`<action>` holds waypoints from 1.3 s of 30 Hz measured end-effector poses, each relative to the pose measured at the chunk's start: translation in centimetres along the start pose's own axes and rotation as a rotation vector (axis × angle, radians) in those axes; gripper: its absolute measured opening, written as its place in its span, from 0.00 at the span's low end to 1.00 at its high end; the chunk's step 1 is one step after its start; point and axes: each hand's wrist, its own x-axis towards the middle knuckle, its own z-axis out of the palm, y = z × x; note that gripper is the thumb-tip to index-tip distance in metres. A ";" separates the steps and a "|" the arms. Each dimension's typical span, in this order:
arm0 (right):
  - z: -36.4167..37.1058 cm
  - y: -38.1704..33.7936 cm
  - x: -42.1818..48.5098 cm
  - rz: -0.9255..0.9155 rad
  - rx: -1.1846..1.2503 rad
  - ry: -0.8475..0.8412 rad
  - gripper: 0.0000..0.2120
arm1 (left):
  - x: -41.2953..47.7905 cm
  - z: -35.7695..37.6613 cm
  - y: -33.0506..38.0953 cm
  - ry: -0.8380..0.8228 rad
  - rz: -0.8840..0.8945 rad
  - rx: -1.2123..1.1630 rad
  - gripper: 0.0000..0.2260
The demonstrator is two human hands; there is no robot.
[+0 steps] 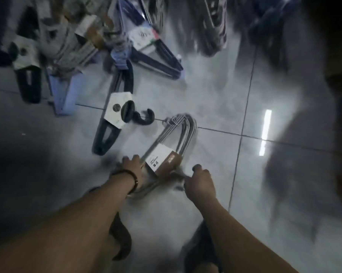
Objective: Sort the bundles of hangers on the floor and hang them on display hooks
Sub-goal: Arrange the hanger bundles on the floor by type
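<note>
Presently | Location: silver hanger bundle on the floor, near centre | Hold: left hand and right hand, fingers curled round its two shoulders | Risk: its wire hooks may snag the dark hanger bundle just left on lifting | Obscured: far bundles blurred; display hooks unseen.

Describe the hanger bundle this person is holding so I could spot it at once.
On the pale tiled floor, look right in front of the person, where the left hand and right hand grip the silver wire bundle. Its hooks point away from the person and a white-and-brown label wraps it; the neighbouring dark plastic bundle has thick black hooks.
</note>
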 end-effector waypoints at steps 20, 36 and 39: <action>-11.7 -7.0 24.6 -0.153 -0.011 0.480 0.13 | 17.5 0.1 12.5 0.280 0.492 0.148 0.22; -17.6 -6.1 22.2 -0.214 0.049 0.592 0.14 | 17.2 -6.1 23.1 0.432 0.444 -0.275 0.17; -16.1 -4.2 22.0 -0.205 -0.078 0.638 0.21 | 16.3 -5.5 24.1 0.393 0.458 -0.298 0.29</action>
